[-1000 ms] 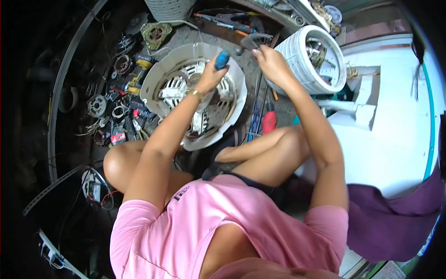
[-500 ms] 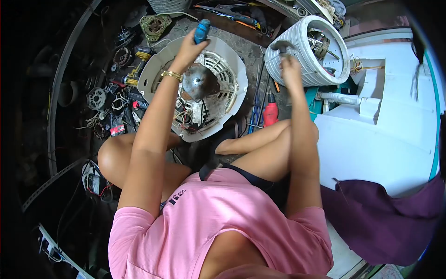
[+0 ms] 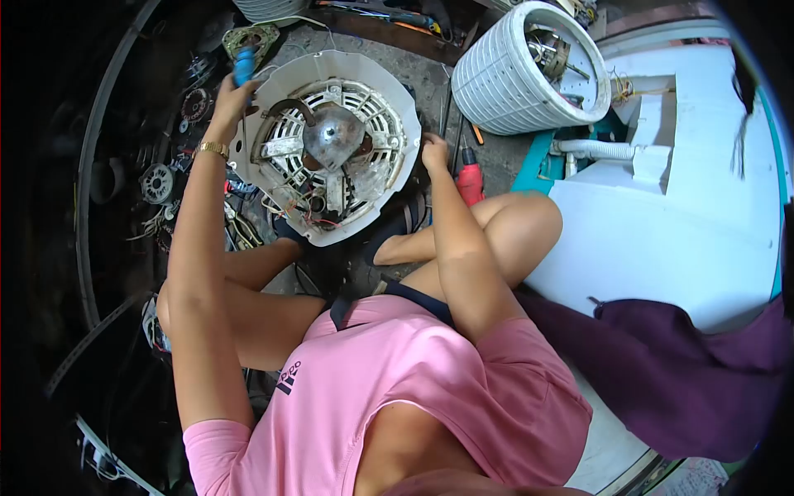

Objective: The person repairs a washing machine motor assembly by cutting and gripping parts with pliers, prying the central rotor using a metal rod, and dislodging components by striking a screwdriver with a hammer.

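A blue-handled screwdriver (image 3: pixel 244 66) is in my left hand (image 3: pixel 230 103), its handle pointing up. This hand is at the left rim of a round off-white plastic tub base (image 3: pixel 403 178). My right hand (image 3: pixel 435 155), fingers curled, is by the tub's right rim; what it grips, if anything, is hidden. In the middle of the tub sits a domed, worn metal hub (image 3: pixel 333 136) above slotted ribs. A dark curved piece (image 3: pixel 289 107) lies beside the hub. Loose wires (image 3: pixel 310 213) show in the lower part of the tub.
A white ribbed drum (image 3: pixel 504 87) with metal parts inside lies at the upper right. A red power tool (image 3: pixel 470 180) is near my right knee. White machine panels (image 3: pixel 653 240) and purple cloth (image 3: pixel 662 364) are on the right. Pulleys (image 3: pixel 157 183) and pliers (image 3: pixel 240 227) lie left.
My left hand has gone from above the hub to the left rim with the screwdriver. My right hand has come down to the right rim; its hammer no longer shows there. The tub appears turned.
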{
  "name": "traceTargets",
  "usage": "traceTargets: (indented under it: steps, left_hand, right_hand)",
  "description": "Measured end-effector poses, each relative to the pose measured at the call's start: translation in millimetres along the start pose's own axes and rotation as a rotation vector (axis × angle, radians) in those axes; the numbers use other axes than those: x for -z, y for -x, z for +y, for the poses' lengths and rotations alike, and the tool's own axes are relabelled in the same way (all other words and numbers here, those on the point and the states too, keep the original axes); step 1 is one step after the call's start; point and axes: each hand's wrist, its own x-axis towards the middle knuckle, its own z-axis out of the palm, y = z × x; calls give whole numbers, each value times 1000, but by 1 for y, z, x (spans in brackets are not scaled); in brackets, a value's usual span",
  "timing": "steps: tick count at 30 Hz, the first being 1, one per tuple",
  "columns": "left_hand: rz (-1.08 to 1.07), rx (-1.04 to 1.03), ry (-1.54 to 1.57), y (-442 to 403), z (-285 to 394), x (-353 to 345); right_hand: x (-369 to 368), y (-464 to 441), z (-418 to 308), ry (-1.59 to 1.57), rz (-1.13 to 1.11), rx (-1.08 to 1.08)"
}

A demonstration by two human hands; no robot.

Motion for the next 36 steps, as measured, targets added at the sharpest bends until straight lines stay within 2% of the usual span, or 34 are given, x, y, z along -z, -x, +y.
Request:
traceTargets:
  steps: [1,3,5,8,11,12,15,17,20,23,27,28,29,30,31,33,35,36]
  left_hand:
    - [114,29,111,0,-6,2]
    - [219,149,177,-17,-38,6]
    - [267,226,121,-22,-70,4]
    - [204,203,-69,-23,-107,6]
    - [217,218,-278,-19,-133,5]
    - [266,187,-222,0,-118,-5]
    - [300,80,-317,-2,-163,-14]
    - [309,60,-321,7,-164,-25]
    - [290,71,-300,9,-178,-33]
    - [281,166,-322,9,-172,-37]
    - [339,141,-498,17,-167,-36]
    - [336,127,-526,15,-178,-37]
    - [329,109,-553,13,-189,-35]
    - [289,84,-630,16,-194,-35]
    - [261,-40,-699,17,-209,-33]
    - [197,47,-843,42,-168,-42]
    - [109,-50,-1000,52,-162,-50]
    - [71,-91,-1081,55,-161,-51]
  right_hand:
    - [9,2,-11,129,42,-49]
    - [21,22,-28,363,221,-360]
    - [24,32,-24,491,177,-547]
    - [4,33,15,568,61,-626]
    - [-5,63,7,700,29,-517]
    - [-12,69,16,693,78,-487]
    - [-13,72,22,820,176,-424]
    - [3,83,-4,982,387,-344]
    - [18,61,-7,853,612,-531]
    - [31,47,-9,709,686,-722]
    - [20,58,-5,628,634,-596]
    - [14,66,-2,716,532,-422]
    - [10,72,2,693,356,-403]
    - [1,77,10,708,397,-390]
    - [-3,82,11,689,431,-423]
    - [-4,87,14,662,403,-464]
    - [-13,76,48,747,473,-364]
    - [-7,76,44,725,400,-424]
